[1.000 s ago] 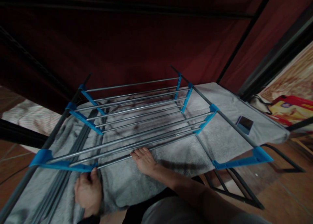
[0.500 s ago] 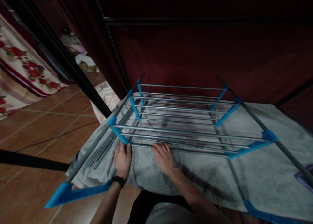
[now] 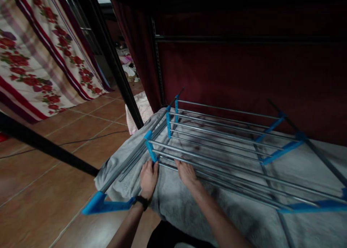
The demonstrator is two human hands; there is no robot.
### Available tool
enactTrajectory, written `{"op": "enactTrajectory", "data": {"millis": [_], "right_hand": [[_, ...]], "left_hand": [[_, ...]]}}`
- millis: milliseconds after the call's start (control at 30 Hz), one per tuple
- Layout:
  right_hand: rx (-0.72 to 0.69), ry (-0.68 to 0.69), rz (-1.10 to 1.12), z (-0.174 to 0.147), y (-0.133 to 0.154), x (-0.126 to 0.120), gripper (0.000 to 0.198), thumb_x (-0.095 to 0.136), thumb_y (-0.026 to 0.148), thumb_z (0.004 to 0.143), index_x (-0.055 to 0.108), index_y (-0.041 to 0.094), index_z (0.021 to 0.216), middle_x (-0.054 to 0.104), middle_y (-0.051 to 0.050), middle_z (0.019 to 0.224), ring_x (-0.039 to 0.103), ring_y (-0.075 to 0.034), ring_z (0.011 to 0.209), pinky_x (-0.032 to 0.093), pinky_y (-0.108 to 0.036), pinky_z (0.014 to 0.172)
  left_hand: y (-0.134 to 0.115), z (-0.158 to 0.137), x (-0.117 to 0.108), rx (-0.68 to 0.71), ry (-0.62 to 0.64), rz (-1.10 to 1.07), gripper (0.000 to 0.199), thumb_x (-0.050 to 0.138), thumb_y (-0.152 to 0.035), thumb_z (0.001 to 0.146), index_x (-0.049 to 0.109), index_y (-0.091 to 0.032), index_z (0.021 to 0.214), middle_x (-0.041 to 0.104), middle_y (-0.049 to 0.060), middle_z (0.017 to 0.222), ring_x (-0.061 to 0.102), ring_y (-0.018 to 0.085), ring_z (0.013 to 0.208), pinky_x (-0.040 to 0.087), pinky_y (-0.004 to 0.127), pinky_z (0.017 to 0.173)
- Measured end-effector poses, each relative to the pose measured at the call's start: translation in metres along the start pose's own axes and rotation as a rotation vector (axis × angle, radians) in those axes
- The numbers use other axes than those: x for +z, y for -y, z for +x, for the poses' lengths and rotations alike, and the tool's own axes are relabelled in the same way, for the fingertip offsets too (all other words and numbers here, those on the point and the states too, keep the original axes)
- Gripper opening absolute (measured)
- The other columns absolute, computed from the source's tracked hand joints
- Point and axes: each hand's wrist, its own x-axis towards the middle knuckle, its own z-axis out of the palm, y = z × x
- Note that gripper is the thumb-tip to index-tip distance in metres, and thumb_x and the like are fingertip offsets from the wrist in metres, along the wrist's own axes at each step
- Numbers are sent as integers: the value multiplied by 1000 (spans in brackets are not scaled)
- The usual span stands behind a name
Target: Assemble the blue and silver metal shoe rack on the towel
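A partly assembled rack of grey metal rods and blue plastic brackets, like a clothes-drying rack (image 3: pixel 217 163), lies across a grey blanket (image 3: pixel 173 195). My left hand (image 3: pixel 148 178), with a black band at the wrist, is closed around the lower end of the near-left blue bracket (image 3: pixel 150 150). Just to its right, my right hand (image 3: pixel 187 172) has its fingers wrapped over the lowest near metal rod (image 3: pixel 166 166), close to where that rod meets the bracket. My fingers partly cover the joint. The rod's far end reaches the near-right bracket (image 3: pixel 311 206).
Several loose rods (image 3: pixel 135 161) lie on the blanket, left of my left hand. A blue corner foot (image 3: pixel 99 204) juts out past the blanket's edge. Black metal posts (image 3: pixel 119 67) frame the left side. A dark red curtain (image 3: pixel 217 71) hangs behind; a cable (image 3: pixel 89 141) crosses the tiled floor.
The view has turned left, so the rack appears farther right. My right hand has moved slightly closer to my left along the rod; my left hand keeps its place at the bracket.
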Motion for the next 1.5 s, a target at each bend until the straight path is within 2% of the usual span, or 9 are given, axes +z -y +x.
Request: {"op": "enactTrajectory", "data": {"millis": [333,567,767,1033,1333,1433,1500], "right_hand": [[-57,50,18,-22,-10,-9,58,34,5,99,58,24,148,67,-12,140,69,-25,120,52,-36,98],[-112,-16,35,-33,0,-17,58,35,7,100,56,26,151,70,-13,132,69,-23,115,54,-34,97],[-123,-64,61,-29,6,-19,58,35,8,100,56,27,151,67,-11,138,66,-22,120,51,-32,101],[-125,-48,37,-28,9,-22,56,35,10,102,55,26,152,69,-12,132,66,-23,118,49,-34,101],[-128,-25,31,-23,13,-24,55,36,11,103,54,25,153,68,-12,134,65,-24,120,50,-35,102],[-108,-17,52,-24,15,-23,54,37,11,103,53,26,152,69,-11,131,65,-23,119,51,-35,102],[-100,-23,74,-26,18,-22,52,39,13,104,52,27,152,69,-10,129,65,-23,118,52,-35,101]], "left_hand": [[-1,-2,2,-27,-6,-30,51,30,-51,106,60,-16,129,68,14,109,63,31,108,50,47,97],[3,-3,4,-12,-28,-67,51,33,-48,106,55,-16,139,69,14,114,63,32,111,49,49,101],[5,-3,6,0,-30,-41,52,30,-48,106,59,-15,134,69,16,116,63,32,112,49,49,103],[4,-2,6,-6,-12,-12,53,28,-48,106,60,-14,131,69,17,115,63,32,112,48,48,103],[0,-1,3,-22,-18,-44,51,30,-50,105,61,-16,127,69,16,113,65,31,110,50,49,102],[6,-2,1,10,-52,-114,52,35,-50,103,57,-15,135,69,17,118,65,32,112,50,51,103],[11,-6,-1,53,-122,-176,57,39,-51,101,52,-11,140,68,18,122,65,32,114,51,52,104]]}}
